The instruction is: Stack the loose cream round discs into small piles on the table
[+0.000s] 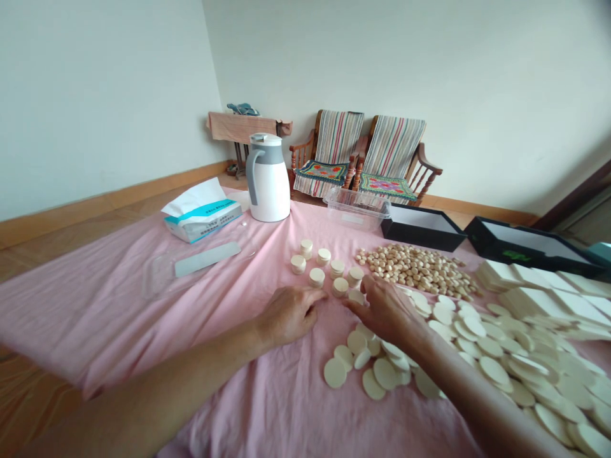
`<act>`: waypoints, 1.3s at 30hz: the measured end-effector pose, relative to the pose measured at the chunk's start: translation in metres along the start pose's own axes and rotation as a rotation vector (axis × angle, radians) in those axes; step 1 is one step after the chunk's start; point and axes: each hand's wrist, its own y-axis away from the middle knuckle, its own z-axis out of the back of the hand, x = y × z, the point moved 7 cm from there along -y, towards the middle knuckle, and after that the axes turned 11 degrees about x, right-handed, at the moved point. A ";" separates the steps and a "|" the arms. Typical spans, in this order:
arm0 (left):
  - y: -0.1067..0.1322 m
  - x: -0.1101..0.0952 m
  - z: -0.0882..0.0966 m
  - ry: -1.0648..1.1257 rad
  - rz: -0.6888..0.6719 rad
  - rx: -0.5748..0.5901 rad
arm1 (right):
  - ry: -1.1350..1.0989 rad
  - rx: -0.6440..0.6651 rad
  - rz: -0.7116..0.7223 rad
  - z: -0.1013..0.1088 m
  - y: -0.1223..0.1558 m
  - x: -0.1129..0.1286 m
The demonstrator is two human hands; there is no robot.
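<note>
Left hand (290, 312), right hand (387, 309) by disc stacks (316, 277), mid-frame.
Grip: can't tell, either hand; loose discs (494, 370) lower right.

Left grip (312, 305) loosely curled near right grip (357, 292), forearms (157, 388) outstretched

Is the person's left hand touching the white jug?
No, the left hand is near the disc stacks; the jug stands apart, farther back.

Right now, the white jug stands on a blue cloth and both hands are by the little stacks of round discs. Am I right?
Not quite: the cloth is pink, not blue, as the head view shows. The white jug does stand on it, and the left hand and right hand are by the little stacks.
</note>
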 end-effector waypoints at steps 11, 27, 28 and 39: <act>-0.001 0.002 -0.001 -0.025 0.008 -0.007 | 0.022 0.003 0.023 0.002 -0.001 -0.006; -0.002 0.001 -0.002 -0.023 0.000 -0.012 | -0.171 -0.150 0.045 0.039 -0.003 -0.046; -0.001 0.002 -0.002 -0.027 0.003 -0.011 | -0.174 -0.204 0.027 0.048 0.000 -0.051; -0.003 0.002 0.000 -0.053 0.024 -0.027 | -0.111 -0.054 0.026 0.034 0.015 -0.086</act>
